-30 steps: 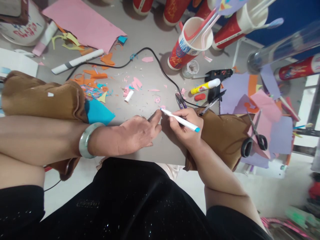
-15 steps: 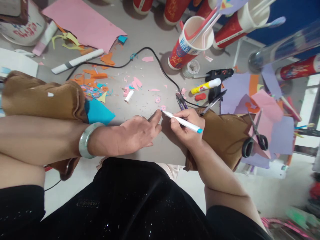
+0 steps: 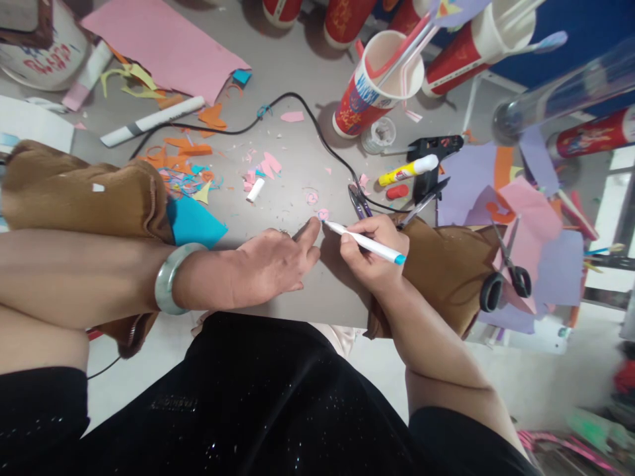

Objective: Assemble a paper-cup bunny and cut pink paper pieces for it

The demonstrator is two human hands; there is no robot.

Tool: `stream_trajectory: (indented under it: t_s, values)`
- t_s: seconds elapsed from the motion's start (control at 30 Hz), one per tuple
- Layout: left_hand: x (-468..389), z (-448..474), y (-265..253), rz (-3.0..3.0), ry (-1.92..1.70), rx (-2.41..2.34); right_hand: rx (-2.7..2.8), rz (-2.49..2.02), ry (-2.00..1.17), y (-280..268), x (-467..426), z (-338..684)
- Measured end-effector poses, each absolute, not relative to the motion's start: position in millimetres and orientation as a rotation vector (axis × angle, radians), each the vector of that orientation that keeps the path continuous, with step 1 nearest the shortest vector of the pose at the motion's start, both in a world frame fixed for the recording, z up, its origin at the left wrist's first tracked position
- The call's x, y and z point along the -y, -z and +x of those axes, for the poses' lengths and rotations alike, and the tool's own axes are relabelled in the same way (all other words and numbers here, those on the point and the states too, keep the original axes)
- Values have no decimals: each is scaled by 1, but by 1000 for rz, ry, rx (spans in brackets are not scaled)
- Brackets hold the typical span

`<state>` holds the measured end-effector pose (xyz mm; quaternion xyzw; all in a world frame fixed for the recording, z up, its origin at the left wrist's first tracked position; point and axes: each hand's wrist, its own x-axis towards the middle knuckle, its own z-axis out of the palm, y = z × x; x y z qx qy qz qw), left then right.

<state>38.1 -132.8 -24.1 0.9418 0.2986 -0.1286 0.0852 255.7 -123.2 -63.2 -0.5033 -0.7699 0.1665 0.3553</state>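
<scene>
My right hand (image 3: 376, 254) grips a white felt-tip pen with a blue end (image 3: 370, 244), held at a slant. Its tip rests at the lower edge of a small pink paper circle (image 3: 323, 214) on the table. Flat on the tabletop lies my left hand (image 3: 262, 270), fingers stretched out and the index fingertip against or right beside that circle; I cannot tell whether it presses on the paper. Just above is a second pink circle with a drawn mark (image 3: 311, 198). A pale green bangle (image 3: 171, 277) circles the left wrist.
Brown cushions (image 3: 84, 188) lie under both forearms. A black cable (image 3: 297, 99) winds across the table (image 3: 292, 155). Paper scraps (image 3: 188, 178), a yellow glue stick (image 3: 404, 172), scissors (image 3: 510, 268), a black glue gun (image 3: 434, 155) and red paper cups (image 3: 362, 99) surround the hands.
The pen and my right hand have shifted very slightly to the right, the tip staying at the pink circle. My left hand keeps its place.
</scene>
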Motion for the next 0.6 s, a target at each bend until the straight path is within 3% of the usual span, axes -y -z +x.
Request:
stream_trajectory:
  t_s: [0.6]
  values:
    - [131,39,19,2639,422,-919,1877,-1418,-484,64,126,254]
